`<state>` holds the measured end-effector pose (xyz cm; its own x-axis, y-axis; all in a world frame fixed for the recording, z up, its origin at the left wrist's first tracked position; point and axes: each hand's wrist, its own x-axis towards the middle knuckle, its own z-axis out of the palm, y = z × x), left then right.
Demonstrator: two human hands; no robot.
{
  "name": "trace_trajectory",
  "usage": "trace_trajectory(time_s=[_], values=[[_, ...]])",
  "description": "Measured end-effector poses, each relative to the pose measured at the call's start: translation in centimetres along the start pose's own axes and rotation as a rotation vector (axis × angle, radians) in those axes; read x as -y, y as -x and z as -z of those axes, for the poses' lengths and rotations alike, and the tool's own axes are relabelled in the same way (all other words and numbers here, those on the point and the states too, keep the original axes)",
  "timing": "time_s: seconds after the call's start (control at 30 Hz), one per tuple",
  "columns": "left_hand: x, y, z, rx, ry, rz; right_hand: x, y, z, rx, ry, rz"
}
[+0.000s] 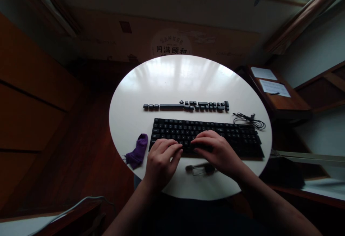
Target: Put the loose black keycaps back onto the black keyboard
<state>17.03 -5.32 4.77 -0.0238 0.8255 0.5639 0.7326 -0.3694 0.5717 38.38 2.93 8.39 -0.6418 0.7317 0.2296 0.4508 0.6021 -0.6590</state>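
A black keyboard (176, 132) lies on the white round table, its lower rows partly hidden by my hands. My left hand (163, 158) is at the keyboard's front left part, thumb and fingers drawn together at the bottom row. Over the front middle, my right hand (215, 149) curves with its fingertips and thumb close together at the lower keys. Whatever lies between the fingertips of either hand is too small and dark to make out. Behind the keyboard, loose black keycaps (207, 108) form a row, with a long space bar keycap (171, 106) among them.
A purple cloth (137, 151) lies left of the keyboard. In front of it are a wire keycap puller and a dark-ended brush-like tool (201, 168), partly under my right hand. A coiled black cable (250, 121) rests at the back right. Papers (275, 87) lie on a wooden desk beyond.
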Motion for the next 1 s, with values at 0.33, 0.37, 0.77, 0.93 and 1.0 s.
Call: trace_trajectory(time_s=[0.33,0.37,0.77,0.93,1.0], values=[[-2.5,-1.6,0.7,0.335,0.899,0.704,1.2,1.0,0.6,0.033,-0.313,0.117],[-2.5,-1.5,0.7,0.338,0.947,0.74,1.3,1.1,0.5,0.023,-0.317,0.109],[-3.0,0.3,0.1,-0.018,0.258,-0.092,2.4,2.3,0.1,0.111,-0.46,-0.197],[-2.8,0.1,-0.7,-0.041,0.117,-0.225,2.2,1.4,-0.1,0.13,-0.531,-0.299],[-2.4,0.0,-0.6,-0.026,0.101,-0.228,1.7,1.0,0.0,0.14,-0.538,-0.304]])
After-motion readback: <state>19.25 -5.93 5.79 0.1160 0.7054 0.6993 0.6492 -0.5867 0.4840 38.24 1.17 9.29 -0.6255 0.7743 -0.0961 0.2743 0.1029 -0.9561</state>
